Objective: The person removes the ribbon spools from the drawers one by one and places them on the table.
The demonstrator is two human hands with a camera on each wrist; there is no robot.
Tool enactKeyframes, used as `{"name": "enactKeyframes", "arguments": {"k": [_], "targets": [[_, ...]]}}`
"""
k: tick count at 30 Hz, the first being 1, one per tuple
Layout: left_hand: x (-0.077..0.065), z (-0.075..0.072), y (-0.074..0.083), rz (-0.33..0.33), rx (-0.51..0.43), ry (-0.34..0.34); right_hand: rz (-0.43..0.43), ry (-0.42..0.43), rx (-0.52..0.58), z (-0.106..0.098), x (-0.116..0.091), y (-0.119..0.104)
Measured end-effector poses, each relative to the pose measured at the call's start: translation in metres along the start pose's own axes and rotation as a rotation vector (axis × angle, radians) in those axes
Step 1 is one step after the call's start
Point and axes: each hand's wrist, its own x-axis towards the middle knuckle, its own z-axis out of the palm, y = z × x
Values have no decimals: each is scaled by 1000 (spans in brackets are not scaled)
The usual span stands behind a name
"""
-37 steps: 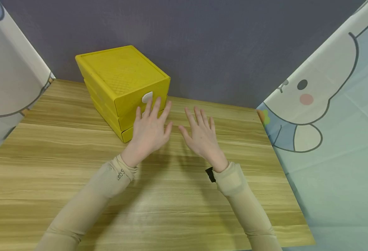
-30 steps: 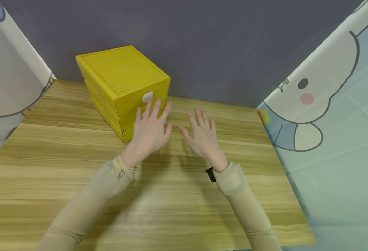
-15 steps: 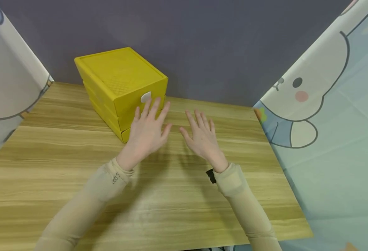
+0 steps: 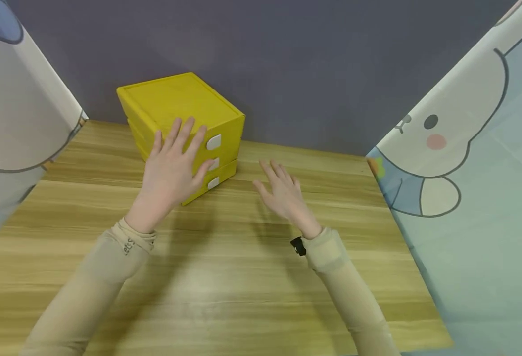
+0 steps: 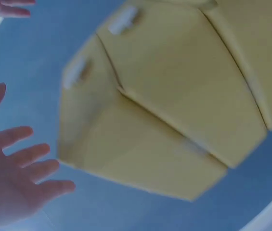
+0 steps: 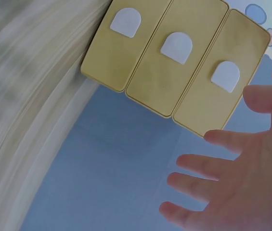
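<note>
A yellow three-drawer box [image 4: 216,106] stands at the back left of the wooden table, with a white tab handle [image 4: 213,142] on each drawer front. All three drawers look closed in the right wrist view. My left hand [image 4: 169,165], fingers spread and straight, hovers in front of the box and overlaps its left front corner in the head view. To the right of the box my right hand [image 4: 282,193] is held over the table, fingers extended, with nothing in it. The left wrist view shows the box's side [image 5: 174,77] blurred, apart from the left fingers.
The wood-grain table [image 4: 225,277] runs up to a dark grey panel [image 4: 287,74] at the back. Cloth printed with cartoon figures hangs at the left [image 4: 24,109] and right [image 4: 488,198]. A black band [image 4: 298,246] shows at the right sleeve cuff.
My left hand has moved left and slightly up, away from the drawer fronts, uncovering the lower handles. The right hand has tilted a little with its fingers closer together. The view has shifted slightly.
</note>
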Motion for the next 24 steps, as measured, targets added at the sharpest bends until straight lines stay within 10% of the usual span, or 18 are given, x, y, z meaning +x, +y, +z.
{"name": "enactKeyframes", "arguments": {"k": [10,24], "targets": [[-4,-6,-39,13,26,-24,-13,-38,142,3,29,-15],[-22,2,-56,259,-100,122,12,-88,463,10,56,-42]]}}
